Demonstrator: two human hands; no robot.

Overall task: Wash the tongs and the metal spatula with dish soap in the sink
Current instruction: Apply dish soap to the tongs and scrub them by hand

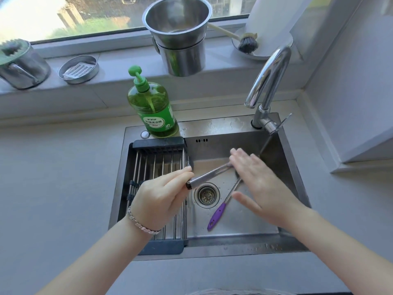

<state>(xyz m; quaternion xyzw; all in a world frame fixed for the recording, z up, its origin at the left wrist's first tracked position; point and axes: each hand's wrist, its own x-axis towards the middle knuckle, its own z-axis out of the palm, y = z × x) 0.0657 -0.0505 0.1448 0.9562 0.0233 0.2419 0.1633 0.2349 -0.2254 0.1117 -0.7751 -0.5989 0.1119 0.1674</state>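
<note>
1. My left hand (163, 192) grips the near-left hinge end of the tongs (209, 174), held over the sink (212, 125) basin.
2. Their long axis runs far-right, with the tips hidden under my right hand (259, 184), whose fingers lie straight and flat across them.
3. The metal spatula (217, 216) lies on the basin floor with its purple handle pointing near. The right hand is closer, so I'd reach for it with that one.

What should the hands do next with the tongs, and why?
Probably slide the right hand along the tongs toward the left hand, rubbing as it goes. The left hand grips the tongs' near end above the sink, and the right hand lies flat and open over only their far end. The spatula lies in the basin.
</note>
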